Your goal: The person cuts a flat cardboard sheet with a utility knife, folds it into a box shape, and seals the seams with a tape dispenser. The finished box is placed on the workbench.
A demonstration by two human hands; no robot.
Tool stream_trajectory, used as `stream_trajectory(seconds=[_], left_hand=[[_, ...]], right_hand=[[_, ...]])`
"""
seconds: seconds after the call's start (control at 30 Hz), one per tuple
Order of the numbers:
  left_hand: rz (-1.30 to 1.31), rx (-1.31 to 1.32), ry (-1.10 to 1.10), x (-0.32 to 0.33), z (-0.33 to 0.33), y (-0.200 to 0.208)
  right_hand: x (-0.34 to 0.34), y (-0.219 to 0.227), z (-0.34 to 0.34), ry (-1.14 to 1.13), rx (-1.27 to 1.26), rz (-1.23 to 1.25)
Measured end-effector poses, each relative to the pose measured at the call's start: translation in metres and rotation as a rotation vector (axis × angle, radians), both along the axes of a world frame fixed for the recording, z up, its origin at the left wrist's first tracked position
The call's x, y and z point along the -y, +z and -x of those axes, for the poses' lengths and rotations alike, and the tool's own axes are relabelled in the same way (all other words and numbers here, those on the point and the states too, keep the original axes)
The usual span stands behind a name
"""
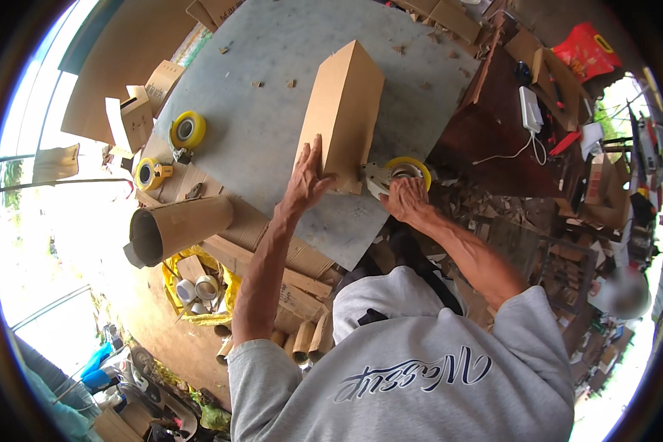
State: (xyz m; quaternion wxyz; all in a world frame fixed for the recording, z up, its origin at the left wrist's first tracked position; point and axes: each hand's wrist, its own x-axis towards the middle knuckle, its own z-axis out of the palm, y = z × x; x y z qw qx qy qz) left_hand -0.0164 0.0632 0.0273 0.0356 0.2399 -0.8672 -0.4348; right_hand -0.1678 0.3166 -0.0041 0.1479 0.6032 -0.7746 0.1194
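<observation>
A tall, narrow brown cardboard box (352,110) lies on the grey tabletop (265,125), its long side running away from me. My left hand (311,178) rests against the box's near left side, its fingers stretched out and the thumb reaching toward the near end. In my right hand (407,199) is a tape dispenser (376,177) loaded with a yellow-rimmed roll. The fingers wrap round it, and its front sits at the box's near right corner. Whether tape touches the cardboard I cannot tell.
Two more tape dispensers with yellow rolls, one upper (187,131) and one lower (149,174), are at the table's left edge. A large cardboard tube (191,227) juts out below them. To the right stands a dark red surface (486,144) with a white power strip (530,110).
</observation>
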Motion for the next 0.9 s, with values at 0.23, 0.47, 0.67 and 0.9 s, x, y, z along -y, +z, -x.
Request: stream_trajectory(seconds=[0.23, 0.47, 0.67, 0.9], left_hand=[[0.194, 0.036, 0.086, -0.034, 0.005, 0.006], [0.153, 0.057, 0.137, -0.038, 0.007, -0.001], [0.143, 0.097, 0.153, -0.041, 0.005, 0.005], [0.125, 0.110, 0.149, -0.043, 0.009, 0.002]], right_hand=[[0.011, 0.002, -0.026, -0.304, 0.361, -0.275], [0.002, -0.021, -0.042, -0.291, 0.227, -0.100], [0.018, 0.009, -0.049, -0.433, 0.497, -0.269], [0.006, -0.052, -0.045, -0.327, 0.276, -0.142]])
